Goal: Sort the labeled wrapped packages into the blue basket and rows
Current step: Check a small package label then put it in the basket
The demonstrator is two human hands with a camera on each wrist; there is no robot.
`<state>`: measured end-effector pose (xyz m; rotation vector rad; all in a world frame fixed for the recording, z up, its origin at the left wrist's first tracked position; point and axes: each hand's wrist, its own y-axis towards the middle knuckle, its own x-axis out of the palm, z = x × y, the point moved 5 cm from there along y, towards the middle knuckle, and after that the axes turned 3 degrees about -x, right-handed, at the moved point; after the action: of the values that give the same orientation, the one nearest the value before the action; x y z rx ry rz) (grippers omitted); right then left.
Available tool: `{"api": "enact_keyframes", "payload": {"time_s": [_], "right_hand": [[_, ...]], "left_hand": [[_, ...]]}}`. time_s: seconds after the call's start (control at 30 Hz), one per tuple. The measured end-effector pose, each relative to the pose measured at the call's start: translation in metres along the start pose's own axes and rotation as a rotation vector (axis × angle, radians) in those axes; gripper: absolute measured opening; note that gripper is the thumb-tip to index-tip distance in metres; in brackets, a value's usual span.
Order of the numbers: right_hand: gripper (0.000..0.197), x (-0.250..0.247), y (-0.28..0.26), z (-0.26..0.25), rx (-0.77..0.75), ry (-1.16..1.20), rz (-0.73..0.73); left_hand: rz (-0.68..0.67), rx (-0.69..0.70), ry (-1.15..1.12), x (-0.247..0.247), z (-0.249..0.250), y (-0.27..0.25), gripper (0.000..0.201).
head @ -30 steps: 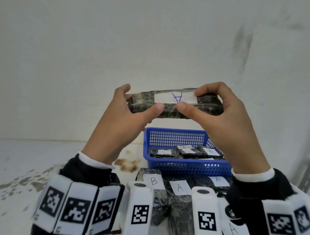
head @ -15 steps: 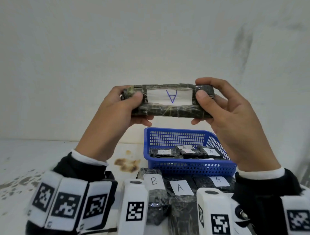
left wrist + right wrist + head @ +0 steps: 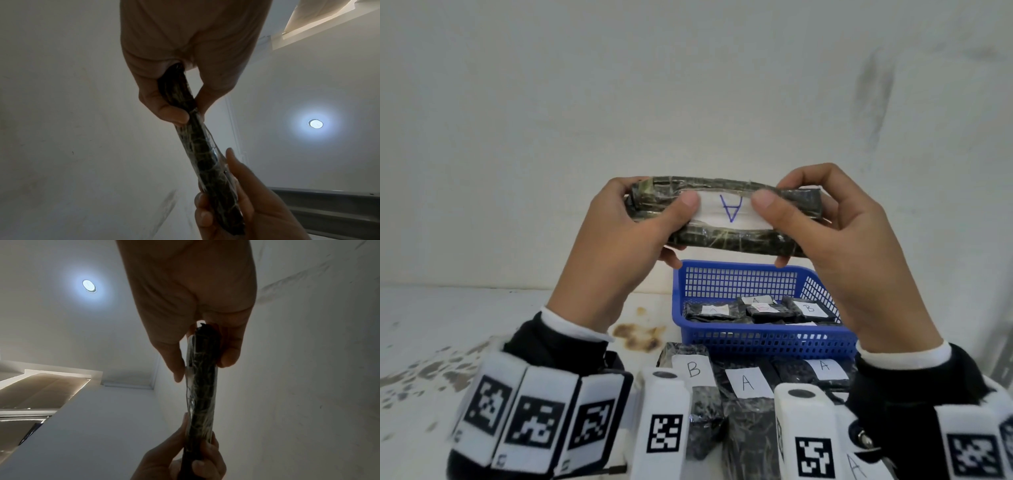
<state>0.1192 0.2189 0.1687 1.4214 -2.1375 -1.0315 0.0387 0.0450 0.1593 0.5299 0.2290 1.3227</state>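
Note:
Both hands hold one long dark wrapped package (image 3: 726, 236) in the air above the blue basket (image 3: 763, 337). Its white label shows an upside-down letter A (image 3: 731, 212). My left hand (image 3: 640, 219) grips its left end, thumb on the label's edge. My right hand (image 3: 822, 219) grips its right end the same way. Both wrist views show the package edge-on (image 3: 197, 146) (image 3: 202, 386) between fingers and thumb. The basket holds several small labeled packages (image 3: 808, 308). In front of it lie packages labeled B (image 3: 693, 370), A (image 3: 748, 382) and A (image 3: 825, 366).
The white table (image 3: 465, 318) carries a brown stain (image 3: 638, 335) left of the basket. A plain white wall (image 3: 688, 102) stands close behind. Wrist bands with black-and-white markers (image 3: 534, 421) cover the near edge of the view.
The package has turned toward me so its label faces up more fully. Both thumbs have slid inward onto the label's edges, and the package sits slightly lower and tilted.

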Motion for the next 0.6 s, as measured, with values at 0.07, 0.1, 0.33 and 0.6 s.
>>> {"api": "enact_keyframes", "payload": {"time_s": [0.07, 0.1, 0.33, 0.6], "right_hand": [[0.025, -0.0001, -0.001, -0.0005, 0.005, -0.029, -0.014], [0.027, -0.0003, -0.0015, -0.0011, 0.005, -0.042, -0.02], [0.038, 0.0031, -0.0029, -0.0015, -0.005, -0.159, -0.038], [0.042, 0.0068, -0.0035, -0.0041, -0.026, -0.252, 0.001]], "left_hand": [[-0.003, 0.005, 0.008, -0.0007, 0.0004, 0.0, 0.063], [-0.005, 0.007, 0.022, -0.0008, 0.0006, -0.0002, 0.071], [0.008, 0.042, 0.134, -0.0001, 0.003, -0.0038, 0.077], [-0.003, 0.027, 0.139, 0.0037, 0.0037, -0.0071, 0.066]]}}
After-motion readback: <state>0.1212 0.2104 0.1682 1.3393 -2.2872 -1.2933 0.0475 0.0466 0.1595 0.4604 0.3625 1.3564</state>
